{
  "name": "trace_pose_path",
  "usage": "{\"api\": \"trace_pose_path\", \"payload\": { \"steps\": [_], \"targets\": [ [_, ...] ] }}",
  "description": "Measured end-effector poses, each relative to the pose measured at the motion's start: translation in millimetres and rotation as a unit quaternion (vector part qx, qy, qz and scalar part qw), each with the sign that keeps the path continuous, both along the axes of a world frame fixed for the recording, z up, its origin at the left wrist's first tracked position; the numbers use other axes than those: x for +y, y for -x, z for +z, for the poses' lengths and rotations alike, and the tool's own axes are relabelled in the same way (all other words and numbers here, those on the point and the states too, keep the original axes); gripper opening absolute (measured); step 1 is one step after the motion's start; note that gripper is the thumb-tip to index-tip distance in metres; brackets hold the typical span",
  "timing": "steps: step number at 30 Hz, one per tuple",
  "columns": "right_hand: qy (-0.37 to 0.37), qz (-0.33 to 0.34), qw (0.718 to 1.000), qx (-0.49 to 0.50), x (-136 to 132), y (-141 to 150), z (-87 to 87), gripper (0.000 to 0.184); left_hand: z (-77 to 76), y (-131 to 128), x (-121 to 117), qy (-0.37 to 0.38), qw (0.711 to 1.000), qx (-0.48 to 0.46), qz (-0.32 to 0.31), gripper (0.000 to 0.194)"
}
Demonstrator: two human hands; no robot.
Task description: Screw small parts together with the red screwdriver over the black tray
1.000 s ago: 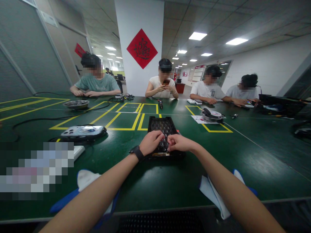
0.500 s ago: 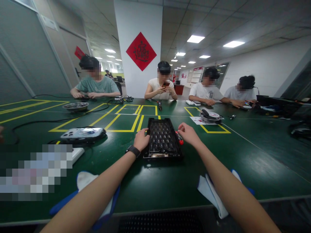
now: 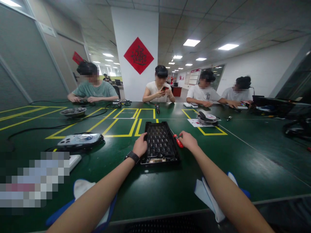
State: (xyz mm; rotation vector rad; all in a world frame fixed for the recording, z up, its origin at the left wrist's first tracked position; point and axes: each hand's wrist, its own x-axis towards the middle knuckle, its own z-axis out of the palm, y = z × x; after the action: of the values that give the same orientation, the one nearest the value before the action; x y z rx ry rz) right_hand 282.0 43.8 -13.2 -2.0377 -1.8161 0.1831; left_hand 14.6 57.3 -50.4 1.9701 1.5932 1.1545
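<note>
We look down a green desk (image 3: 150, 197) marked with yellow lines. The black case (image 3: 159, 142) lies flat in front of us, near the middle of the desk, its shorter sides facing the desk's near and far edges. Our left hand (image 3: 140, 145), below a dark watch (image 3: 132, 157), touches the case's left side; its thumb is at the rim, but we cannot tell how the other fingers are set. Our right hand (image 3: 188, 140) is to the right of the case, fingers curled in, and we cannot tell whether they pinch anything. Just beside them, a red-handled screwdriver (image 3: 178, 142) slants along the case's right side.

Toward the desk's near edge, a white and blue glove (image 3: 82, 187) lies partly behind our left forearm, and a second glove (image 3: 211, 200) lies by our right forearm. Toward the left edge we see a phone (image 3: 80, 139) and, farther back, a metal bowl (image 3: 73, 112). Right of centre, a round metal dish (image 3: 206, 119) stands on a paper (image 3: 193, 123). Four people sit along the far edge; the one opposite us (image 3: 159, 90) holds a handset (image 3: 164, 89).
</note>
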Motion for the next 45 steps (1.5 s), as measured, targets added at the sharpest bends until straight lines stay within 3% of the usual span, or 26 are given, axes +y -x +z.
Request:
{"api": "trace_pose_path", "payload": {
  "steps": [5,8,10,13,16,18,22,23,25,27,29,31,33,40,45],
  "targets": [
    [0.029,0.028,0.999,0.015,-2.1,4.1,-1.0,0.034,-1.9,0.4,3.0,0.004,1.000,-0.009,0.004,0.049],
    [0.041,-0.005,0.999,0.009,-5.8,7.4,-0.2,0.035,-0.9,-0.4,3.3,0.007,1.000,-0.016,0.013,0.047],
    [-0.009,-0.049,0.998,0.024,-7.8,8.0,3.1,0.032,1.0,-0.5,1.0,0.000,0.999,-0.019,0.039,0.046],
    [-0.188,-0.088,0.971,0.119,-9.0,6.9,14.1,0.034,9.0,-0.4,-5.5,-0.028,0.996,-0.020,0.077,0.047],
    [-0.344,-0.012,0.884,0.317,-9.0,7.8,29.1,0.039,27.0,-2.5,-8.2,-0.071,0.995,-0.024,0.062,0.043],
    [-0.363,0.053,0.798,0.478,-9.2,11.2,36.7,0.041,42.6,-6.3,-5.1,-0.078,0.994,-0.071,0.021,0.037],
    [-0.264,0.126,0.624,0.724,-10.1,20.2,39.3,0.030,66.5,-19.3,1.1,-0.001,0.981,-0.172,-0.091,0.032],
    [-0.237,0.132,0.596,0.756,-10.4,21.9,37.9,0.026,69.4,-23.1,-0.4,0.006,0.978,-0.176,-0.108,0.033],
    [-0.179,0.138,0.567,0.792,-11.2,24.1,33.9,0.028,71.8,-30.6,-8.4,-0.020,0.979,-0.159,-0.127,0.034],
    [-0.111,0.146,0.561,0.807,-12.3,26.1,29.8,0.035,71.9,-37.5,-21.2,-0.049,0.978,-0.126,-0.162,0.036],
    [-0.054,0.159,0.567,0.806,-13.7,29.8,26.4,0.040,71.8,-43.0,-34.9,-0.037,0.967,-0.097,-0.234,0.039],
    [-0.034,0.176,0.583,0.793,-15.6,35.9,24.9,0.041,71.7,-46.2,-46.0,-0.004,0.948,-0.076,-0.309,0.040],
    [-0.045,0.196,0.608,0.768,-18.7,43.6,26.1,0.041,70.6,-46.3,-52.5,0.018,0.936,-0.069,-0.345,0.039],
    [-0.124,0.266,0.645,0.706,-43.9,62.7,46.8,0.040,63.1,-36.4,-54.3,0.060,0.935,-0.074,-0.340,0.030],
    [-0.010,0.328,0.674,0.662,-54.8,68.4,49.0,0.038,65.2,-36.9,-56.3,0.051,0.931,-0.074,-0.353,0.030]
  ]
}}
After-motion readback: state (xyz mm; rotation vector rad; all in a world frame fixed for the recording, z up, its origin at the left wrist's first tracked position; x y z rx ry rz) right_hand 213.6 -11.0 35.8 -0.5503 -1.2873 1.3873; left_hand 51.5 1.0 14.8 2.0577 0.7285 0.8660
